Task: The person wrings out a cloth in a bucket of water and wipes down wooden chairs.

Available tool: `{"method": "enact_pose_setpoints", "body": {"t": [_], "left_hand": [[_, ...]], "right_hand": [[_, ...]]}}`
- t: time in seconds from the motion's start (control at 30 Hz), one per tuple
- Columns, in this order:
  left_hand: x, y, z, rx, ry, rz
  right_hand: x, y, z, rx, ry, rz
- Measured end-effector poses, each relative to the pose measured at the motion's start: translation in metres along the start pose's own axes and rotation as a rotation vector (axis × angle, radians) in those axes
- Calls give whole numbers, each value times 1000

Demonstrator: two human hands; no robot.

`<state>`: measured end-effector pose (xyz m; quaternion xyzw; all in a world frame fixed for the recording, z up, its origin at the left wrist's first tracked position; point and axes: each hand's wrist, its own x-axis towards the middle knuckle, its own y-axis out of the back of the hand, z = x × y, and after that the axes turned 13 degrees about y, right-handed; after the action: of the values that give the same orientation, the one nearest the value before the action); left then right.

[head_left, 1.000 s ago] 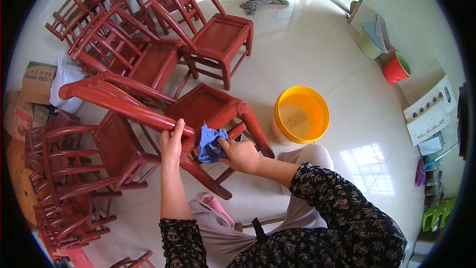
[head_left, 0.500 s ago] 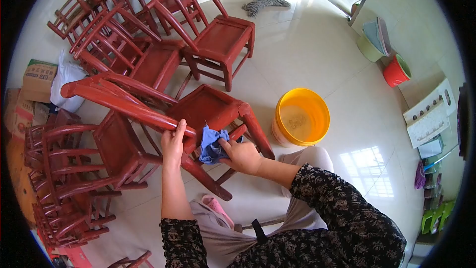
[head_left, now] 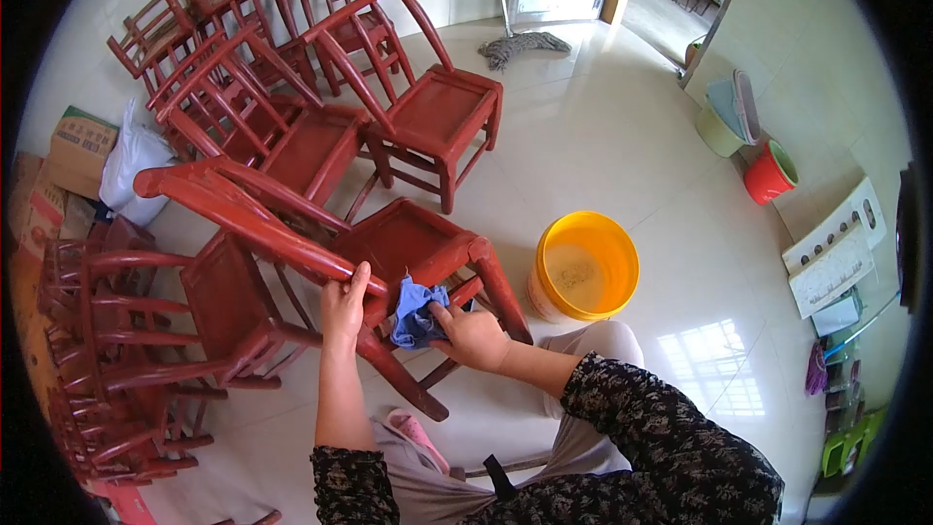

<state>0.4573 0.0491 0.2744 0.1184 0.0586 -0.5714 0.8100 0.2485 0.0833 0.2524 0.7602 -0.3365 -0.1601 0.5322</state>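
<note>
A red wooden chair point(head_left: 398, 240) stands tilted in front of me, its backrest leaning to the left. My left hand point(head_left: 344, 309) is closed around the lower part of a backrest post, thumb on top. In my right hand point(head_left: 473, 336) a crumpled blue cloth point(head_left: 418, 313) is pressed against the chair's side near the seat edge, below the post. The fingers of that hand are partly hidden behind the cloth. To the right of the chair, close to my knee, stands a yellow bucket point(head_left: 540, 277) with a little cloudy water at its bottom.
Several more red chairs crowd the left, including a near one point(head_left: 228, 306) and one behind point(head_left: 447, 107). Cardboard boxes point(head_left: 80, 151) and a white sack point(head_left: 134, 165) sit by the left wall. A mop point(head_left: 523, 47), a red bucket point(head_left: 768, 175) and a green basin point(head_left: 719, 131) stand farther off.
The whole view has shifted, so the chairs and bucket appear slightly lower. Both hands keep their hold, and the cloth stays at nearly the same place on the chair.
</note>
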Motion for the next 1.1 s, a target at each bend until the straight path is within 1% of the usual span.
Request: {"method": "enact_pose_setpoints", "body": {"t": [0.13, 0.3, 0.4, 0.5, 0.8, 0.93, 1.0, 1.03, 1.1], "left_hand": [[-4, 0, 6, 7, 5, -21], [-6, 0, 9, 45, 21, 12], [-3, 1, 4, 55, -12, 5], [-14, -5, 20, 14, 15, 29], [-5, 1, 9, 68, 38, 34], [-1, 1, 3, 19, 11, 43], [1, 7, 1, 110, 121, -18], [1, 5, 1, 111, 122, -19], [-1, 1, 1, 25, 15, 46]], "right_hand": [[-2, -2, 3, 9, 25, 27], [-2, -1, 1, 13, 14, 14], [-1, -1, 1, 9, 5, -1], [-2, 1, 0, 7, 4, 2], [-1, 1, -1, 15, -10, -9], [-1, -1, 1, 13, 5, 14], [-2, 1, 0, 15, 2, 11], [-2, 2, -1, 17, 0, 9], [-2, 3, -1, 19, -1, 9]]}}
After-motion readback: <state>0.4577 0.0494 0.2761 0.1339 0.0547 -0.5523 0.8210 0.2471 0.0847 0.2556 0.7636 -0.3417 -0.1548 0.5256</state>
